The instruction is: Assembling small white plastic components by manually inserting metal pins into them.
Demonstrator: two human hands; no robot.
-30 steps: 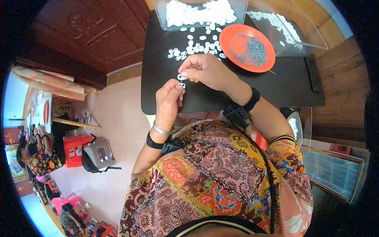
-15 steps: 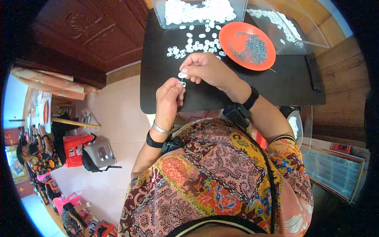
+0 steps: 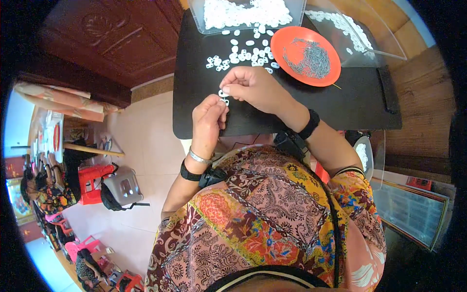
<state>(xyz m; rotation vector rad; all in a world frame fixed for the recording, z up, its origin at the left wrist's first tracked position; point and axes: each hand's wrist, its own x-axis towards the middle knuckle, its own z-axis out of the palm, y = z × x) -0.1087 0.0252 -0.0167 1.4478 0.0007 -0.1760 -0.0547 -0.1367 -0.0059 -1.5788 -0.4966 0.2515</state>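
My left hand (image 3: 208, 117) is closed in a pinch on a small white oval plastic piece (image 3: 226, 102), low over the near part of a black table (image 3: 311, 109). Just beyond it, my right hand (image 3: 252, 88) pinches a second white oval piece (image 3: 222, 93). The two pieces are almost together, and my fingertips hide much of both. Beyond my hands lie several loose white pieces (image 3: 235, 57). To their right is an orange-red plate (image 3: 278, 46) bearing a heap of thin grey metal pins (image 3: 316, 62).
A clear plastic bin (image 3: 195, 20) heaped with white pieces stands at the far edge. More white pieces (image 3: 357, 34) lie by a clear panel at the far right. On the left are a grey plastic chair (image 3: 121, 187) and other people at work (image 3: 48, 187).
The white piece in my right hand has come closer to the one in my left. The thin pin visible between them before shows less now.
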